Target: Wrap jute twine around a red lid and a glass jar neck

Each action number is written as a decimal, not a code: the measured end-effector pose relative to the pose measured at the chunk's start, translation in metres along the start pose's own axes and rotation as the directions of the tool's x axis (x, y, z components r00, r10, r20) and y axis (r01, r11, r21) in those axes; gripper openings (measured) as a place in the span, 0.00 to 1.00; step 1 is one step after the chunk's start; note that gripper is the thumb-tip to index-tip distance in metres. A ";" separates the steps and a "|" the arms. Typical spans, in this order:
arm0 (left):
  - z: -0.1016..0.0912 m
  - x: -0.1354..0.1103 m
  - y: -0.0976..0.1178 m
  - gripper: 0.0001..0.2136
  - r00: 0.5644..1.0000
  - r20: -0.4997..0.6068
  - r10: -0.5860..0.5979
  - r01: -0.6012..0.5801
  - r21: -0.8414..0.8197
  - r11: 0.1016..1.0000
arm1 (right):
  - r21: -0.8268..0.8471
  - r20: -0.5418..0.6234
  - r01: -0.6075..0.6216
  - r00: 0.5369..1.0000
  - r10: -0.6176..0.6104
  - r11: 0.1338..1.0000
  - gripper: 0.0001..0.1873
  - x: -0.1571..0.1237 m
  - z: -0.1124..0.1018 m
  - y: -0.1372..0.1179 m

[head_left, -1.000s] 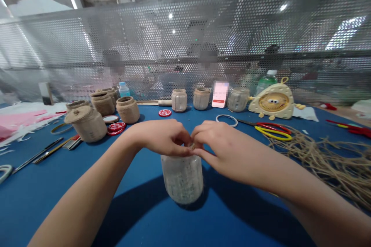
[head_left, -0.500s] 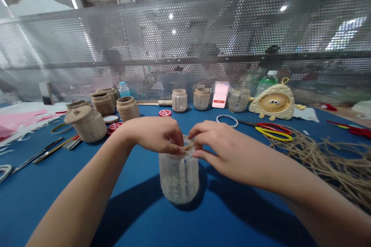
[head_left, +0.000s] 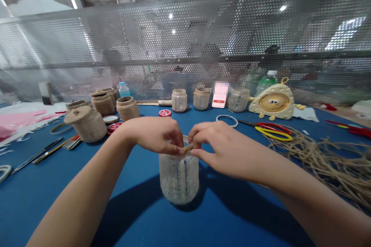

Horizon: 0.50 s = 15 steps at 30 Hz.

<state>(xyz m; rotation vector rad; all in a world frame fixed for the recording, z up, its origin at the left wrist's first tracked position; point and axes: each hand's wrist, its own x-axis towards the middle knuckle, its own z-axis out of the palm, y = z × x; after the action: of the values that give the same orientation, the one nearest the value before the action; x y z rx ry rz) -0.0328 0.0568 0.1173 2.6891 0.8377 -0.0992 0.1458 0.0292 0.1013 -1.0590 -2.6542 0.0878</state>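
A cloudy glass jar (head_left: 179,179) stands upright on the blue tabletop (head_left: 139,216) in front of me. Across its neck lies a short stretch of brown jute twine (head_left: 188,148). My left hand (head_left: 158,135) pinches the twine at the left side of the rim, thumb and fingers pressed together. From the right, my right hand (head_left: 216,144) has its thumb and fingertips closed on the other end of that stretch. Both hands hide much of the jar's mouth.
Twine-wrapped jars (head_left: 87,123) stand at left, beside red lids (head_left: 116,126). Bare jars (head_left: 179,100), a phone (head_left: 220,94) and a yellow fan (head_left: 274,102) line the back. Scissors (head_left: 274,131) and a heap of loose twine (head_left: 324,166) lie at right.
My right fingertips have closed further onto the twine, which now shows more plainly between both hands. The jar and my left hand stay put.
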 end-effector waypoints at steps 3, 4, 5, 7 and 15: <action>0.000 0.000 0.000 0.10 1.000 0.000 0.020 -0.020 -0.009 1.000 | 0.002 -0.001 -0.018 1.000 0.018 1.000 0.09 0.001 0.002 -0.001; 0.000 0.000 0.000 0.10 1.000 0.002 0.024 -0.024 -0.006 1.000 | -0.002 -0.003 -0.020 1.000 0.020 1.000 0.09 0.001 0.002 -0.001; 0.001 0.000 0.000 0.11 1.000 0.001 0.025 -0.025 0.000 1.000 | -0.010 -0.005 -0.021 1.000 0.020 1.000 0.09 0.001 0.002 -0.001; 0.001 0.000 0.000 0.12 1.000 -0.009 0.006 -0.005 0.016 1.000 | -0.026 -0.007 -0.028 1.000 0.027 0.999 0.09 0.002 0.003 -0.002; 0.002 0.001 0.007 0.23 0.987 -0.032 -0.156 0.154 -0.059 0.986 | 0.015 0.009 -0.042 0.999 0.042 0.999 0.09 0.001 0.000 -0.007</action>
<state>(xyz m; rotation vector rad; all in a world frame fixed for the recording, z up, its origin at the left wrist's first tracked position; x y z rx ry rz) -0.0283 0.0510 0.1171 2.5775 1.0440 -0.0612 0.1409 0.0249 0.1024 -1.1123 -2.6354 0.1216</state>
